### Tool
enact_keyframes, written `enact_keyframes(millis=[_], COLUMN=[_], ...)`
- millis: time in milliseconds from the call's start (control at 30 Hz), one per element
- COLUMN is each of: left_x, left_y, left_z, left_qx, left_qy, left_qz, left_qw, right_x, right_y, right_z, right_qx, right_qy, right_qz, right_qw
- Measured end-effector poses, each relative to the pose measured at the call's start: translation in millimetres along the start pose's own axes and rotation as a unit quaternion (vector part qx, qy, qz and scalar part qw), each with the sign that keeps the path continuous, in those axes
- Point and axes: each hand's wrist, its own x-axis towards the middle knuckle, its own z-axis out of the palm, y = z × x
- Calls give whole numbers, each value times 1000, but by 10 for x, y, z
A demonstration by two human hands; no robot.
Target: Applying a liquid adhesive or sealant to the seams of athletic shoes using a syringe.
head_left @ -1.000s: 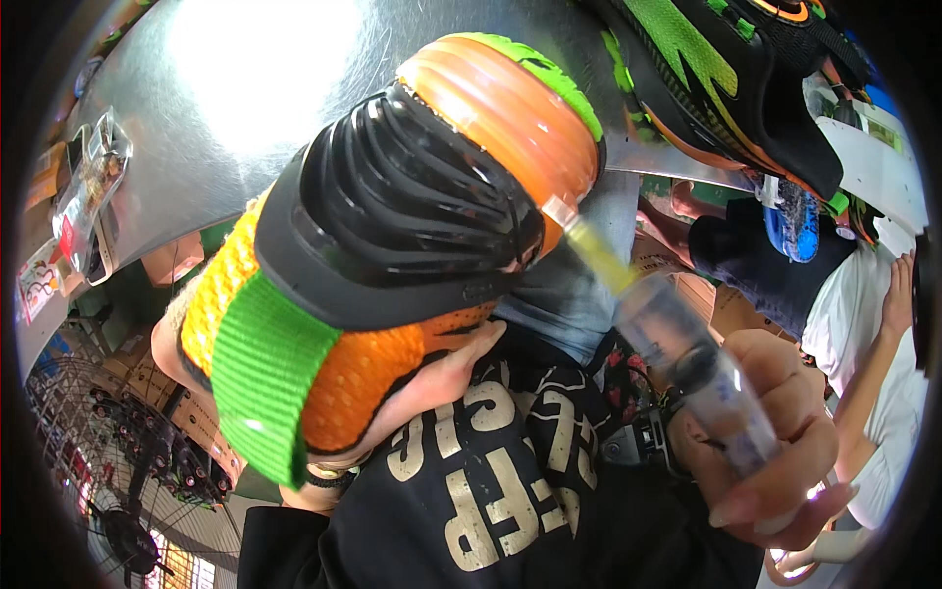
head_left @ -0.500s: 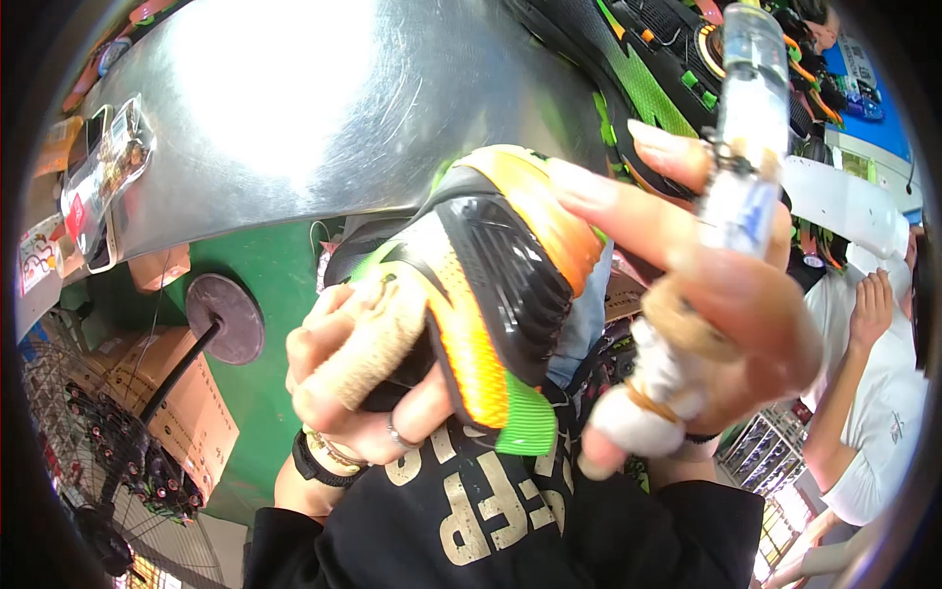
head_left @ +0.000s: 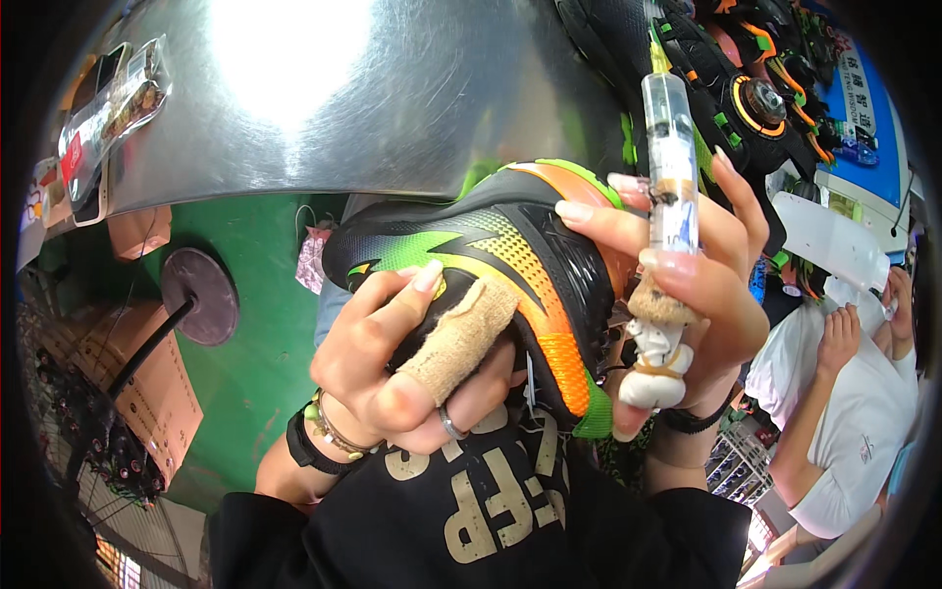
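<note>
The left hand [head_left: 378,378] is clamped on the shoe [head_left: 510,255], held by the worktop's [head_left: 422,108] near edge; the right hand [head_left: 716,304] is wrapped around the syringe [head_left: 667,123] (its yellow tip [head_left: 657,56] pointing forward). Bracing the shoe firmly and squeezing lightly should keep any flow neat and even.

Left hand [head_left: 392,358], one finger wrapped in tan bandage [head_left: 459,342], grips black-green-orange sneaker [head_left: 525,245]; right hand [head_left: 724,294] holds clear syringe [head_left: 669,137], yellow tip [head_left: 655,57] upward, near sneaker; metal table [head_left: 412,108] beyond; more sneakers [head_left: 724,98] upper right; co-worker in white shirt [head_left: 852,452] far right
</note>
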Motion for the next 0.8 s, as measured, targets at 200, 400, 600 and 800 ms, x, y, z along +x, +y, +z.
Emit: enact_keyframes(millis=[200,400,600,800], left_x=[19,482,1349,1867], left_y=[-118,-98,99,-217], left_z=[31,-488,-1032,-471], left_qx=[71,50,87,130], left_qy=[60,-71,-196,-344], left_qz=[64,64,355,313], left_qw=[994,994,910,876], right_x=[-174,-313,-649,-1353], right_y=[-102,-139,114,299], right_z=[-289,-329,-332,-433], right_qx=[51,131,161,169], right_qy=[89,475,376,285], right_qz=[23,-19,199,417], right_qw=[994,870,891,846])
